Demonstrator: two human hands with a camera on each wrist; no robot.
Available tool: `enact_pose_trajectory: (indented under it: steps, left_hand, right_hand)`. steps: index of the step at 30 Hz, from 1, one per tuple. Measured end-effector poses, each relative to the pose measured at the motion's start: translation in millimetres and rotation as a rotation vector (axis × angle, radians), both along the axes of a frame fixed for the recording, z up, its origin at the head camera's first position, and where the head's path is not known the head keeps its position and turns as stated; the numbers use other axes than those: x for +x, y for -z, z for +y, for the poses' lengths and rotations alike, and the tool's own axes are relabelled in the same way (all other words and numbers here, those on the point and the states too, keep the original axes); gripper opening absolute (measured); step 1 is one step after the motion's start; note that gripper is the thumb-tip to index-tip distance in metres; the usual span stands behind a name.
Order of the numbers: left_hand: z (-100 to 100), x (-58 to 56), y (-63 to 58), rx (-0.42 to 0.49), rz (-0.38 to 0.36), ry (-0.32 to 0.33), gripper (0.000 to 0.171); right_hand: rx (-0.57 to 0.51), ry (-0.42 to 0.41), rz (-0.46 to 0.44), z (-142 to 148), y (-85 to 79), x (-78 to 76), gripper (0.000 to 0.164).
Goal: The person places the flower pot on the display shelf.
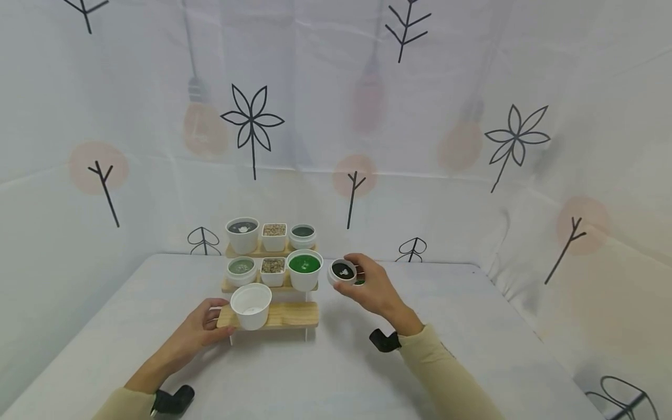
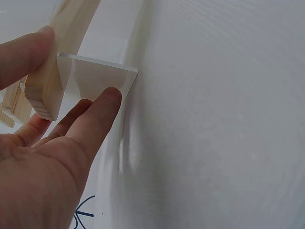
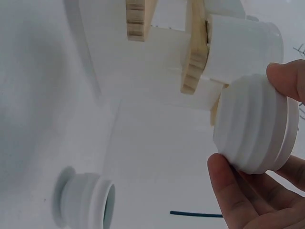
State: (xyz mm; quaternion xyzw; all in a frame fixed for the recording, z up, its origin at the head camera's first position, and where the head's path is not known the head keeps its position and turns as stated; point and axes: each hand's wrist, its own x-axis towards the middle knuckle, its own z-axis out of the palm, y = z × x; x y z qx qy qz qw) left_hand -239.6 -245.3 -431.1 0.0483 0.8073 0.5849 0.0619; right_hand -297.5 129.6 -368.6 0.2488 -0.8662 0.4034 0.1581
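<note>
My right hand (image 1: 374,286) holds a small white ribbed pot (image 3: 252,124) between thumb and fingers, off the right side of a three-step wooden stand. In the head view this pot has a black inside with a white mark. My left hand (image 1: 196,328) grips the left end of the stand's lowest board (image 1: 291,315), its thumb on one side and fingers on the other. Its fingertips (image 2: 112,95) lie along the pale support panel (image 2: 97,78) in the left wrist view. On that board stands a plain white cup (image 1: 252,312), near the left hand.
The middle board carries a ribbed pot (image 1: 241,272), a square pot (image 1: 273,273) and a green-filled cup (image 1: 304,274). On the top board are a grey-filled cup (image 1: 242,236), a square pot (image 1: 275,238) and a ribbed pot (image 1: 303,237). Another ribbed pot (image 3: 86,200) stands beyond my right hand.
</note>
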Motion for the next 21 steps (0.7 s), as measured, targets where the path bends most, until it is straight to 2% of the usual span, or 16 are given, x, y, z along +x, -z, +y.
enact_pose_trajectory:
  steps: [8,21]
  left_hand:
    - [1.9,-1.5,2.6,0.014,-0.006,0.004,0.072]
    - [0.3,-0.4,-0.3,-0.007,-0.004,-0.001,0.074]
  right_hand:
    - [-0.009,-0.057,0.004,-6.9,-0.6,9.1,0.056]
    - [0.047,-0.124,0.011,-23.6,-2.0,23.8,0.053]
